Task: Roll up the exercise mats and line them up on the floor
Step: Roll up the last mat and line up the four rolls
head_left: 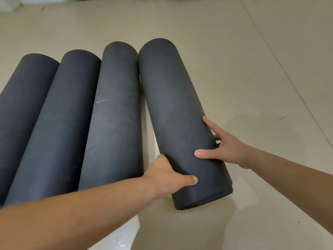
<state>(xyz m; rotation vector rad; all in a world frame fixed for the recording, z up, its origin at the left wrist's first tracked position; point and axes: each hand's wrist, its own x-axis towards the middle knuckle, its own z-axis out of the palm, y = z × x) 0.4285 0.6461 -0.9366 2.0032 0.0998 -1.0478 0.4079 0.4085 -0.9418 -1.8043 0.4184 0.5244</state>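
Several dark grey rolled exercise mats lie side by side on the beige floor. The rightmost rolled mat [177, 112] lies slightly angled, its near end pulled away from the neighbouring mat [115, 120]. My left hand [165, 175] grips this roll's near left side, thumb on top, fingers hidden underneath. My right hand [223, 148] holds its right side, thumb and index finger spread over the surface, other fingers tucked beneath. Two more rolls [59, 123] [19, 107] lie further left.
Beige tiled floor [252, 69] stretches open to the right and beyond the rolls. A white wall base and some object edge show at the far top left [10, 2]. A narrow wedge of floor separates the two rightmost rolls near me.
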